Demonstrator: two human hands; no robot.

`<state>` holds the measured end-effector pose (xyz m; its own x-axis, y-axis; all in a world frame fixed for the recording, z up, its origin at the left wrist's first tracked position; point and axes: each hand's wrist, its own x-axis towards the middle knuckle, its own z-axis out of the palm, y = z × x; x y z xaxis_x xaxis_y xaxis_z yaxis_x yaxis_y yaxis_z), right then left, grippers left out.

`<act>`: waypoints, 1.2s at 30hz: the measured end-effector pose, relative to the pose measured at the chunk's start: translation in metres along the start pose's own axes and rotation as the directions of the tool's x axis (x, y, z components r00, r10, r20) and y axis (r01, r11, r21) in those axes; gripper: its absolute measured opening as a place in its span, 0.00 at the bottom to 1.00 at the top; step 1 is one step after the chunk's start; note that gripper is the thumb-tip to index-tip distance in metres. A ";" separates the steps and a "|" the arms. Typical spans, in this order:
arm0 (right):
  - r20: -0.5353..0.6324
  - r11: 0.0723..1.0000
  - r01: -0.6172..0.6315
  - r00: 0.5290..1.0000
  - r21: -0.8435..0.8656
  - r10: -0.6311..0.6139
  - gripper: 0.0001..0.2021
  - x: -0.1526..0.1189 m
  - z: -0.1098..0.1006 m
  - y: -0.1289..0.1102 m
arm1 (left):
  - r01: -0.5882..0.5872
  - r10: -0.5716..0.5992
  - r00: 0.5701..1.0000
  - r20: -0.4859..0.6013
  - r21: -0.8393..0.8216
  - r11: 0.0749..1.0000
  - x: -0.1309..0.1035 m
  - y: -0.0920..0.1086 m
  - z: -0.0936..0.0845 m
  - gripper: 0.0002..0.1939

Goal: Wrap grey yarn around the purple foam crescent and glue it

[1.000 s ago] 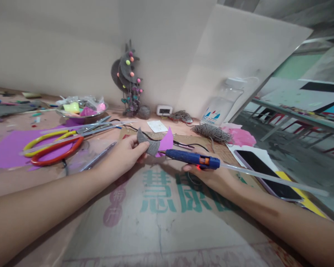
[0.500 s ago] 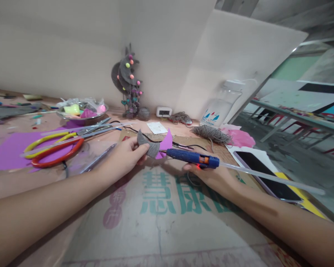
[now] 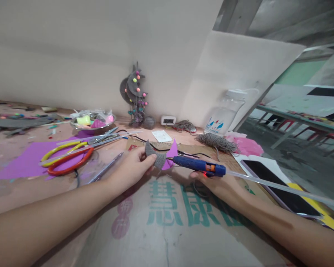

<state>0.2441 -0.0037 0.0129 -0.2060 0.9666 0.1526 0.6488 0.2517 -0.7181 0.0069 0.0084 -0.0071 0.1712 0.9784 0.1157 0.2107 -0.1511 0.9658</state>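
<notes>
My left hand [image 3: 140, 165] pinches a small crescent-shaped piece, its left part wrapped in grey yarn [image 3: 159, 160] and its right part bare purple [image 3: 172, 150]. In my right hand [image 3: 211, 180] is a blue hot glue gun [image 3: 196, 164], lying sideways with a red light glowing on its underside. The gun's nozzle meets the piece where yarn and purple join; whether it touches cannot be made out. A long clear glue stick [image 3: 278, 185] sticks out from the gun's back end. Below both hands lies a printed cardboard sheet [image 3: 133, 237].
To the left are scissors with yellow and red handles [image 3: 69, 163], a pen [image 3: 105, 168], purple sheet [image 3: 19, 159] and a metal bowl [image 3: 93, 129]. Behind stand a grey moon ornament [image 3: 135, 89], a small clock [image 3: 168, 120] and a bottle [image 3: 224, 113]. Right: grey yarn [image 3: 217, 142], a phone [image 3: 278, 187].
The camera view has tilted up and shifted left, so everything appears lower and farther right. Both hands keep their grips, and the nozzle stays at the yarn's edge.
</notes>
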 end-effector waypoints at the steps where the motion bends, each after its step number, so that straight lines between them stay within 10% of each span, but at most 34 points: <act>1: -0.003 1.000 -0.006 1.000 0.006 0.006 0.11 0.000 0.000 -0.001 | -0.005 0.005 1.000 0.006 0.001 1.000 -0.001 0.001 0.000 0.10; 36: -0.041 0.995 0.044 0.998 -0.089 -0.048 0.10 0.002 -0.002 0.007 | -0.016 0.016 1.000 0.002 0.159 0.987 -0.004 0.002 -0.001 0.12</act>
<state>0.2499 0.0001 0.0096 -0.2066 0.9545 0.2150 0.7020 0.2977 -0.6470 0.0056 0.0039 -0.0058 0.1762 0.9756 0.1311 0.3581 -0.1876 0.9146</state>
